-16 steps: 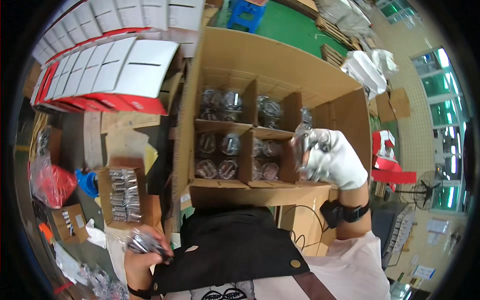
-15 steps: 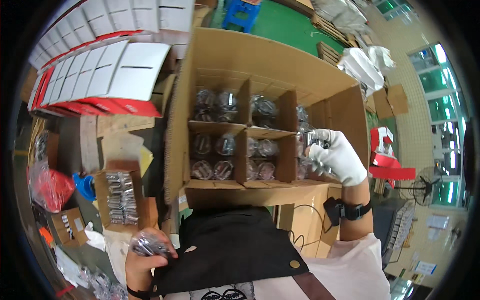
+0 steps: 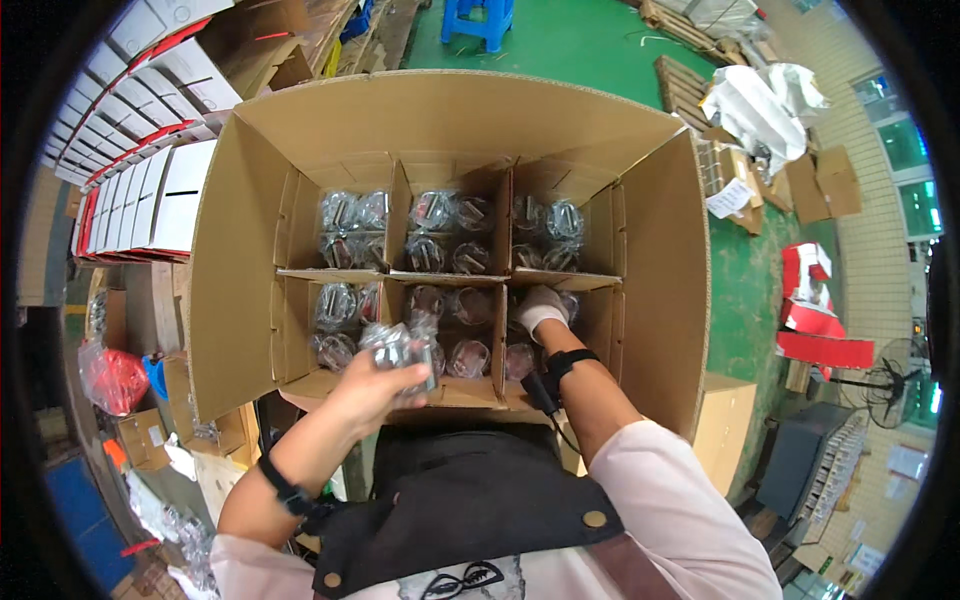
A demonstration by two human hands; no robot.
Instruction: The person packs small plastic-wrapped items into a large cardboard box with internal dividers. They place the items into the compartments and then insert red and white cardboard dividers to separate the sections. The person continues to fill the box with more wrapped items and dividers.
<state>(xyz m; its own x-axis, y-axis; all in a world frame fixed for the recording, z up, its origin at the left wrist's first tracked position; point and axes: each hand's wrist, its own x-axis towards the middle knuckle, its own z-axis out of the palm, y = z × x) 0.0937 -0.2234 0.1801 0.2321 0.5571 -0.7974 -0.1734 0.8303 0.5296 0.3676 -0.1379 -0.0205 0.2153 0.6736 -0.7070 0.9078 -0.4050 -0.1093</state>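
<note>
Left hand [image 3: 372, 390], lower centre-left of frame, gripping wrapped clear pieces [image 3: 402, 350], long axis unclear; gloved right hand [image 3: 545, 308], right of centre, sunk in lower-right cell, fingers hidden, can't tell grip. Pieces lie left of it, left hand nearer. Carton [image 3: 660, 270] around; blue stool [image 3: 480, 20] top centre

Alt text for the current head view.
A bare left hand holds plastic-wrapped items over a six-compartment cardboard box; the gloved right hand reaches into its near-right compartment. Similar wrapped pieces sit in the other five.
</note>
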